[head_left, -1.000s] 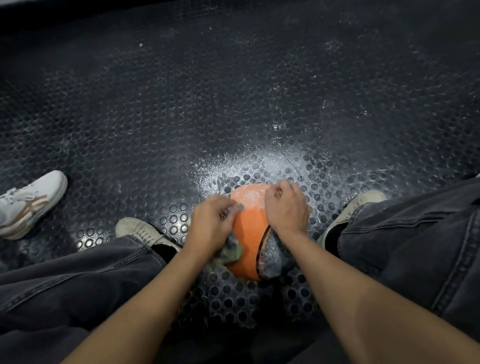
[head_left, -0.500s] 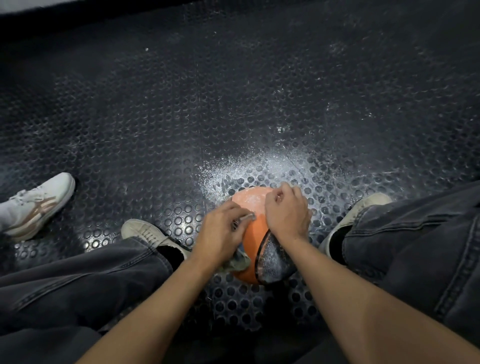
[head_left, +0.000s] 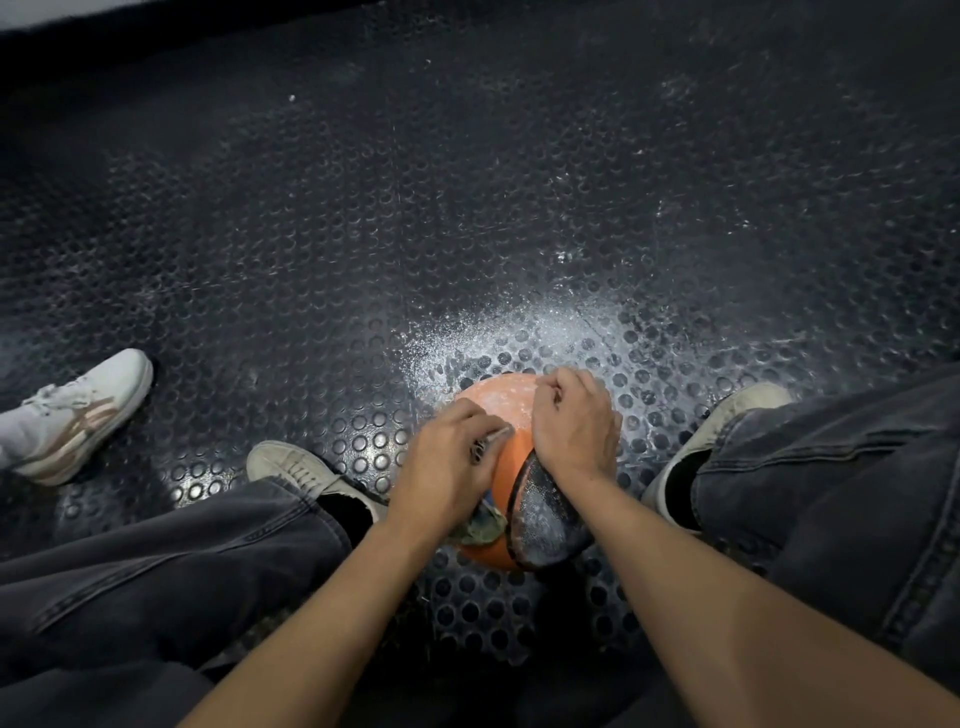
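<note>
1. The left hand (head_left: 449, 465) is clenching a crumpled rag (head_left: 480, 524) against the side of the basketball (head_left: 501, 408), fingers curled tight round the cloth.
2. The right hand (head_left: 574, 423) is bearing down on the ball's top with fingers bent over it. The ball is sitting on the floor between the person's left shoe (head_left: 296, 467) and right shoe (head_left: 727, 415).
3. White residue is coating the ball, so a hard wipe is risking a slip — it could squirt from under the right palm and roll off.
4. The studded black rubber floor (head_left: 467, 208) is glistening with whitish spatter (head_left: 524, 332) — probably making footing slick.
5. Someone else's white sneaker (head_left: 83, 410) is resting at the left edge.
</note>
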